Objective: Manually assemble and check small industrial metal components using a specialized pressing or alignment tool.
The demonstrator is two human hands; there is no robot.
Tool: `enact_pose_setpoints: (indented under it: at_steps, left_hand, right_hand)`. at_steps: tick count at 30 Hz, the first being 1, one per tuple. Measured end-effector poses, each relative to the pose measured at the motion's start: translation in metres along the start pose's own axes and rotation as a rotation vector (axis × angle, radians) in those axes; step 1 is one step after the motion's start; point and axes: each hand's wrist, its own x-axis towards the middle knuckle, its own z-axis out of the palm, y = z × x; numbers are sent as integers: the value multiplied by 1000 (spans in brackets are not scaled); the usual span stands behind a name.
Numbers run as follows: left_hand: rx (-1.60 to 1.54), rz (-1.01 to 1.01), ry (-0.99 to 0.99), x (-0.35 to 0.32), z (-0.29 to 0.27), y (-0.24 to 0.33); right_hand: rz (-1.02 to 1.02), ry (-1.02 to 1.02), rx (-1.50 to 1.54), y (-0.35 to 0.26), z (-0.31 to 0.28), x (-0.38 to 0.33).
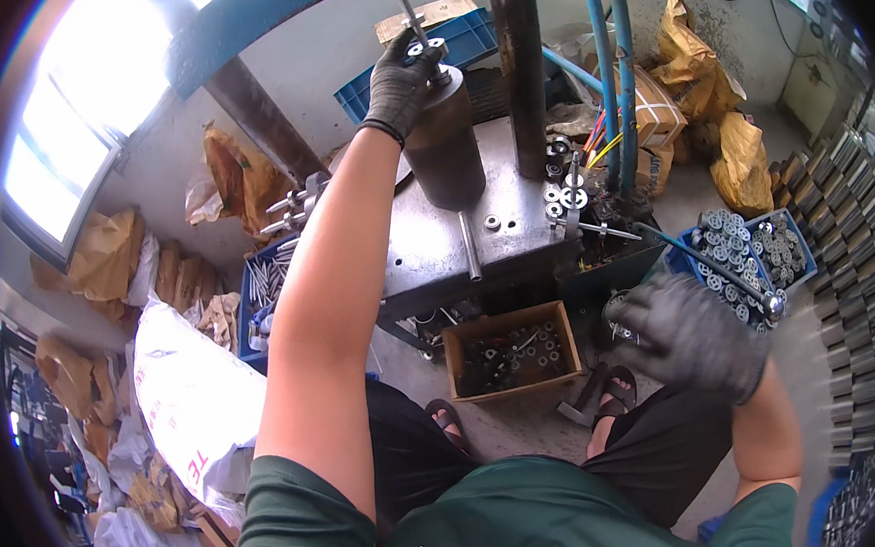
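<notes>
Your left hand (401, 80) has its grip closed around the threaded rod (414, 22) standing on the dark cylinder (445, 148) atop the steel counter (436, 243); your right hand (692, 338) hangs blurred, fingers curled, holding nothing I can make out, near the blue crate (746, 245) of round parts

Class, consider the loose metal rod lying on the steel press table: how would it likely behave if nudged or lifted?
The metal rod looks round and smooth, so it would probably roll sideways on the flat steel table. It seems solid, so likely stiff and heavy for its size. The gloved left hand might grip its slick surface better.
</notes>
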Motion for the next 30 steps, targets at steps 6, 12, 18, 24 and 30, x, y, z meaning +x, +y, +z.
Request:
enact_pose_setpoints:
  at_steps: [6,12,18,24,30]
  left_hand:
    - [-60,-27,-10,-9,-1,12]
    - [210,112,19,19,-9,-27]
    - [115,36,-18,20,-7,-36]
    - [192,27,10,8,-2,-17]
    - [286,64,27,5,-2,-15]
  right_hand:
    - [233,37,-284,32,-59,-39]
    - [386,0,93,52,-39,-69]
    - [479,-37,35,27,-10,-81]
    - [531,13,79,26,-6,-87]
    - [530,31,81,27,-2,-85]
